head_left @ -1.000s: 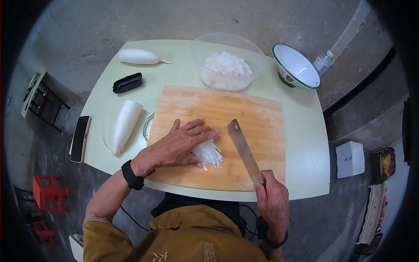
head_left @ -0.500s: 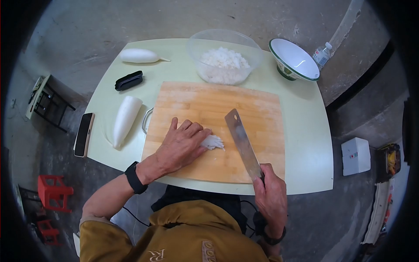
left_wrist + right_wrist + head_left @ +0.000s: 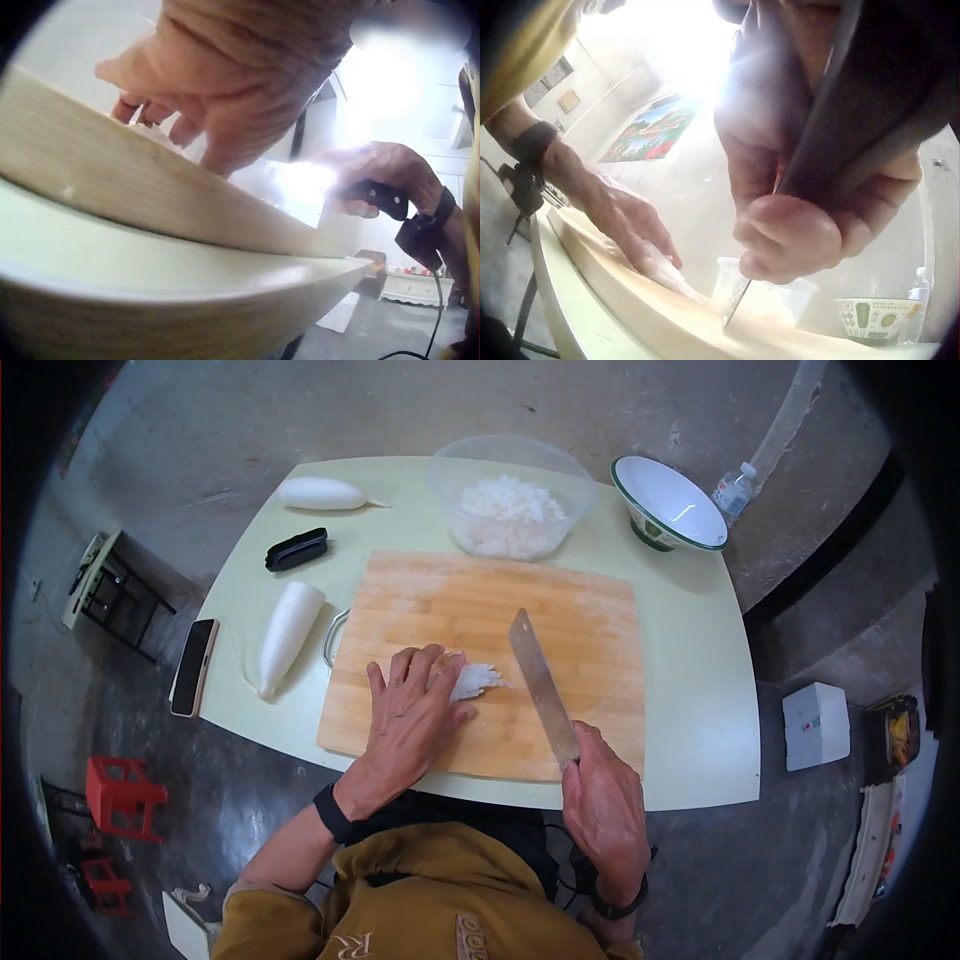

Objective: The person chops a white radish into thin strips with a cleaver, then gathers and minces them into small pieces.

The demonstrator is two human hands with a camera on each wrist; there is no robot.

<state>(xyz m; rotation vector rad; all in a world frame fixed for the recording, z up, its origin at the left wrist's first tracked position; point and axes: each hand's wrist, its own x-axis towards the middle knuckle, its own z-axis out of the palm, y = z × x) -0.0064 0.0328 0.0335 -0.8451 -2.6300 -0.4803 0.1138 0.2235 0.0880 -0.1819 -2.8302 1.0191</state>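
On the wooden cutting board [image 3: 560, 595], a small pile of shredded white radish [image 3: 474, 681] lies under my left hand [image 3: 405, 705]. The thumb and bent fingers of that hand stand around the shreds, and some stick out on the right. In the left wrist view the left fingers [image 3: 217, 146] curve down to the board, white shreds between them. My right hand [image 3: 605, 795] grips a cleaver [image 3: 543, 685] by its black handle [image 3: 379, 196]. Its blade slants over the right part of the board, and the edge reaches close to the wood in the right wrist view.
Behind the board stand a clear plastic bowl [image 3: 440, 480] of shredded radish, a white-and-green bowl [image 3: 668, 505] and a water bottle [image 3: 735, 490]. On the left lie a cut radish [image 3: 290, 635], a whole radish [image 3: 322, 493], a black case [image 3: 297, 549] and a phone [image 3: 193, 667].
My left hand has drawn in around the shreds and turned more upright, shifting them slightly left. The right hand with the cleaver has moved a little left.
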